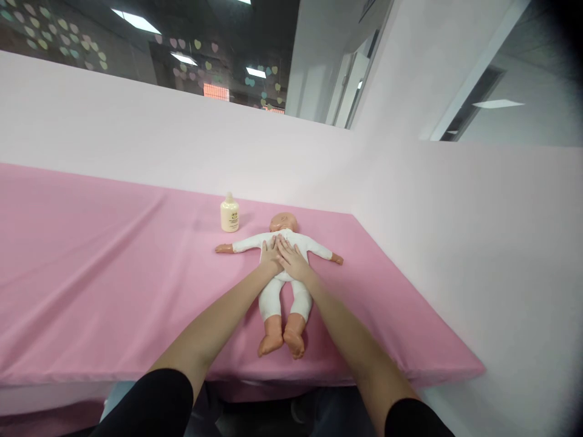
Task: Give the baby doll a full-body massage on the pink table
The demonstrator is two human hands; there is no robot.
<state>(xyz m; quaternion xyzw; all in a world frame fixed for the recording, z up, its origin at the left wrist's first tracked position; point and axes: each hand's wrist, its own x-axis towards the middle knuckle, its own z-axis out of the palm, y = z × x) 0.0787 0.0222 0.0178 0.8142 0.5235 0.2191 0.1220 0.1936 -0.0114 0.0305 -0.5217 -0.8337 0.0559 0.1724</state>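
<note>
A baby doll (271, 297) in a white outfit lies on its back on a pink-covered table, arms stretched out to both sides and bare feet toward me. My left hand (271, 255) rests flat on the doll's torso, fingers extended toward its head. Beside it, my right hand (293, 260) also lies flat on the torso, its fingers angled up and to the left. The two hands touch near the middle of the doll's body and hide part of its chest and belly.
A cream-coloured bottle (230, 216) stands upright behind the doll's outstretched arm on the left. The pink cover (113, 273) has creases on the left side. White walls (182, 139) with windows border the table behind and to the right.
</note>
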